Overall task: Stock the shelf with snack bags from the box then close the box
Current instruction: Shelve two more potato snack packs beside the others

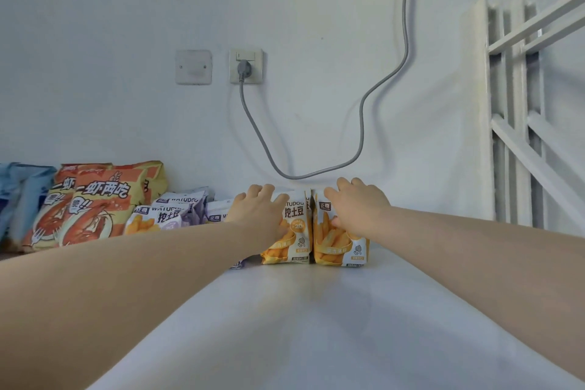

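Two orange-and-white fries snack bags stand upright side by side on the white shelf (316, 326) near the wall. My left hand (259, 209) grips the top of the left bag (292, 237), fingers curled over its upper edge. My right hand (357, 203) grips the top of the right bag (335, 247) the same way. To the left stand purple-and-white bags (171, 212) of the same brand, then two large orange shrimp-print bags (95, 206), then blue bags (19, 193) at the far left. The box is out of view.
A grey power cable (361, 123) hangs from a wall socket (246, 66) and loops down just behind the two bags. A white metal frame (512, 111) stands at the right end of the shelf. The shelf's front stretch lies between my forearms.
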